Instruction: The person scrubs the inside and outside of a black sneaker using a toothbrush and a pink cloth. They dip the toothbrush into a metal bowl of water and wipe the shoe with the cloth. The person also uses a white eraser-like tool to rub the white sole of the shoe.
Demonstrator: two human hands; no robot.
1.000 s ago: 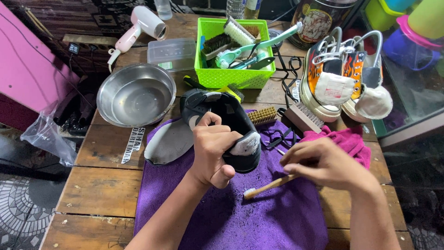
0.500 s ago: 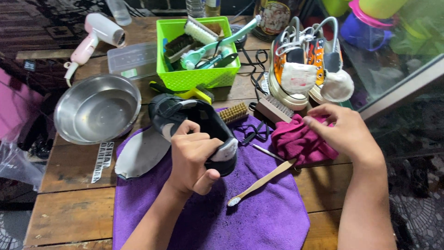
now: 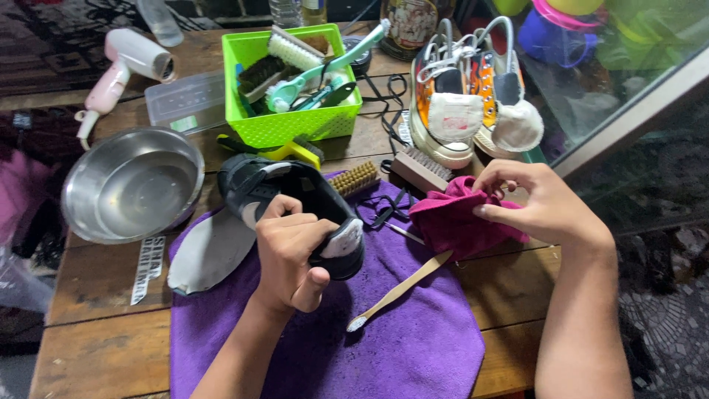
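Note:
My left hand grips a black shoe with a white heel, holding it over a purple towel on the wooden table. My right hand pinches a crumpled magenta cloth at the towel's right edge. A wooden toothbrush lies loose on the towel between my hands, bristles toward me. A grey insole lies left of the shoe. Black laces sit beside the cloth.
A steel bowl stands at left, a green basket of brushes behind the shoe, a pink hair dryer at back left. A pair of white and orange sneakers stands at back right. Two scrub brushes lie near the basket.
My right hand let go of the toothbrush, which now lies on the towel, and moved right to take hold of the magenta cloth. The left hand kept its grip on the shoe.

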